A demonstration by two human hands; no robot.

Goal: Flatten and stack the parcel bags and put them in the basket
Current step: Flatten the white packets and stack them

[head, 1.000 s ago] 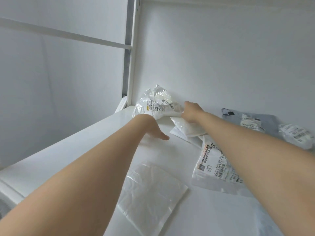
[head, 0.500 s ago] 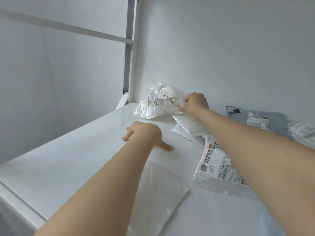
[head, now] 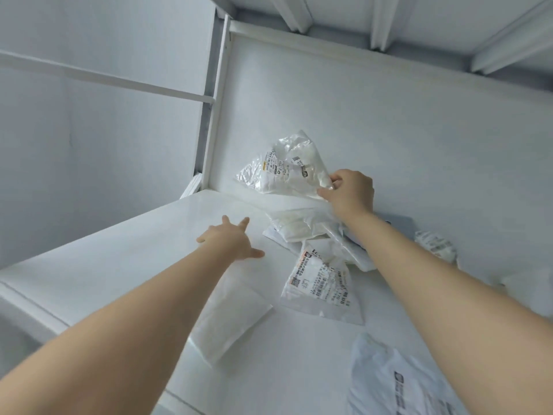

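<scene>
Presently, the left hand (head: 232, 239) is palm down with fingers apart, holding nothing, over the left half of the worktop (head: 119, 265); whether it touches cannot be told; a flat clear bag (head: 230, 319) lies under that forearm near the front edge; a crumpled clear bag (head: 284, 172) with labels hangs clear of the worktop by the back left corner, its lower corner pinched by the right hand (head: 350, 194); beneath it a small heap of bags (head: 299, 227) rests near the back edge; a labelled bag (head: 320, 283) lies mid-worktop; a printed bag (head: 398, 381) lies at the front right.
</scene>
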